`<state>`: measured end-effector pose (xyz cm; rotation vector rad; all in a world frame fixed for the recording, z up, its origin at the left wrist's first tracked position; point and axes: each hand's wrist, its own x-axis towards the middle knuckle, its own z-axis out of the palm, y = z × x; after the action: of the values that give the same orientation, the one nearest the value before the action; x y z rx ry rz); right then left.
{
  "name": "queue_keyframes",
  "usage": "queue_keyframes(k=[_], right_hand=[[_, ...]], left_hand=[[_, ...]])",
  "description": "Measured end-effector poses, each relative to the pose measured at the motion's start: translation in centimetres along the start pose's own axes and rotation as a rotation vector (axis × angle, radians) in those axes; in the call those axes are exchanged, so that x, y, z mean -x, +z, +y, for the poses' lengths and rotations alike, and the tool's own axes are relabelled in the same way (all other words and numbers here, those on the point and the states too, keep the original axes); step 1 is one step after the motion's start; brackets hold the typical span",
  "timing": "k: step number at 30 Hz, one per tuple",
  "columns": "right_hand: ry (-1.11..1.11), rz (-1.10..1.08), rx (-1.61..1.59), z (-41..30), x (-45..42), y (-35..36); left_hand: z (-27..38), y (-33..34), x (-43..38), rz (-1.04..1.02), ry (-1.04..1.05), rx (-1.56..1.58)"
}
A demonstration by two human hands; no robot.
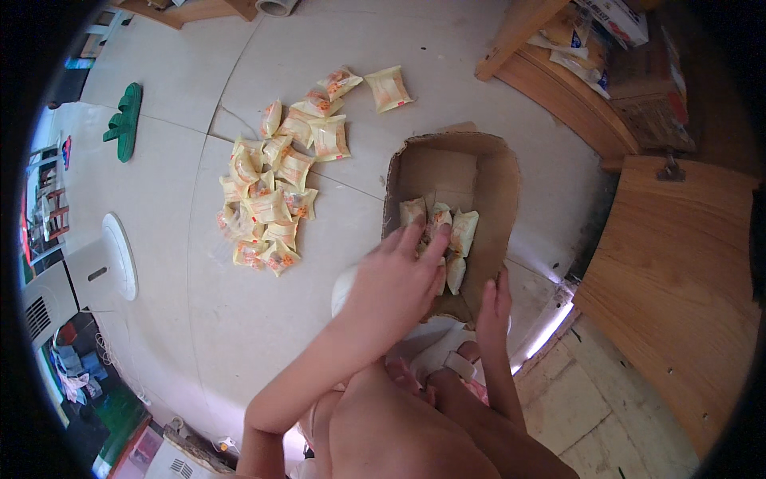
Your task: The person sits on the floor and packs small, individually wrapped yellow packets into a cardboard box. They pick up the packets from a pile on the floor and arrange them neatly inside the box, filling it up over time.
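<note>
An open cardboard box (pixel 494 197) stands on the floor in front of me, with several small pale-yellow wrapped snack packets (pixel 464 232) inside. My left hand (pixel 398 281) reaches over the near left edge into it, its fingertips on the packets; whether it grips one is hidden. At the near right edge, my right hand (pixel 495 302) holds the box wall. A loose pile of similar packets (pixel 267 206) lies on the floor to the left of the box. One more packet (pixel 389 89) lies apart from the pile, beyond the box.
Wooden shelving (pixel 562 102) with packaged goods stands at the upper right, near a wooden panel (pixel 670 287). A green slipper (pixel 124 123) lies at the far left, above a round white base (pixel 121 256). Thin cables (pixel 111 359) run along the floor at lower left.
</note>
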<state>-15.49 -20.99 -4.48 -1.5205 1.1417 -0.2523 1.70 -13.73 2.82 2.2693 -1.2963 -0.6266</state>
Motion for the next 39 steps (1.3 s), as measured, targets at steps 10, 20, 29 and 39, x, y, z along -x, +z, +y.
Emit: queue_keyframes(k=[10,20,29,39], right_hand=[[-0.019,0.005,0.045,-1.1,0.1,0.3],[0.028,-0.005,0.024,-0.8,0.1,0.0],[-0.631,0.063,0.477,-6.1,-2.1,-1.7],[-1.008,-0.491,0.913,-9.8,-8.0,4.5]], left_hand=[[-16.2,-0.7,2.2,0.187,-0.178,-0.359],[-18.7,2.7,2.8,0.205,-0.053,-0.659],[-17.7,1.3,2.6,0.314,-0.113,-0.444],[-7.2,-3.8,1.5,0.402,-0.291,0.95]])
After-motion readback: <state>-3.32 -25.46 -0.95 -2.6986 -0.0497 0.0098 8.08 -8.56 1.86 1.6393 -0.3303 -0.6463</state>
